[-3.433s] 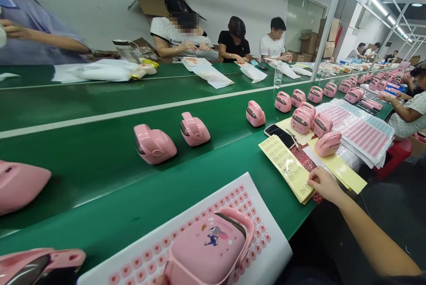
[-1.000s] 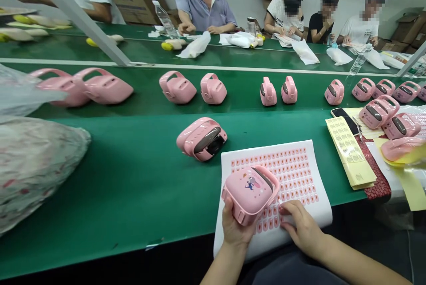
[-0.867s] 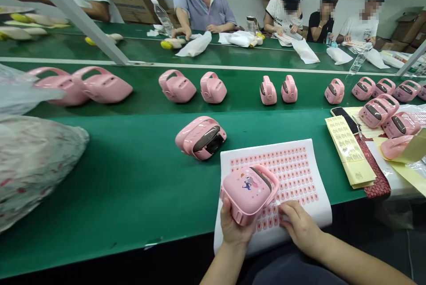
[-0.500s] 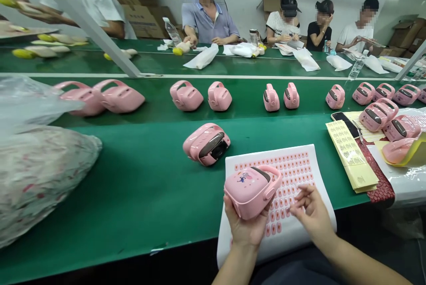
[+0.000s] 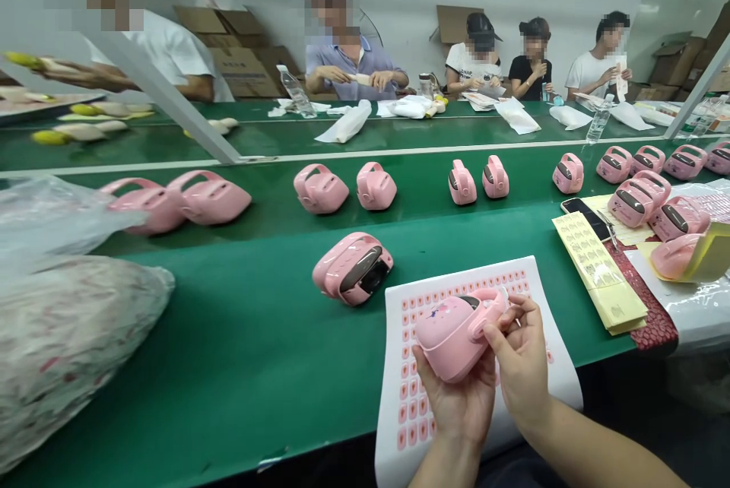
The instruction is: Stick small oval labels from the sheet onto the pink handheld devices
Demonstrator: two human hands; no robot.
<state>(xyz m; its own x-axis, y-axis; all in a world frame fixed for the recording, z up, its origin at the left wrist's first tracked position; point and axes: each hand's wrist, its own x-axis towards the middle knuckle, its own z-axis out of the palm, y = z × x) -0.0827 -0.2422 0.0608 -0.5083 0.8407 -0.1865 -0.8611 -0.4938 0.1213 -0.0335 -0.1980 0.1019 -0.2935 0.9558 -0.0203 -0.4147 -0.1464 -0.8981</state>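
Note:
My left hand (image 5: 456, 404) holds a pink device (image 5: 450, 343) with a carry handle, a dark window and a printed picture, cupping it from below. Against the handle, my right hand (image 5: 522, 343) has thumb and fingers pinched together. A small pale edge shows by those fingertips, but I cannot tell what they hold. Beneath both hands lies a white sheet (image 5: 393, 427) bearing rows of small pink stickers with red marks, partly hidden by the device. Another pink device (image 5: 352, 267) rests on the green bench just beyond the sheet, to the left.
Several pink devices (image 5: 376, 185) stand along the green bench (image 5: 239, 336). A stuffed plastic bag (image 5: 80, 351) is at left. Yellow sticker strips (image 5: 598, 275) and a phone (image 5: 586, 219) lie at right. People sit across, behind a slanted metal post (image 5: 165, 85).
My right hand has moved from over the sheet up to the device's handle. The left hand has brought the device slightly right and turned it. The view has tilted up a little.

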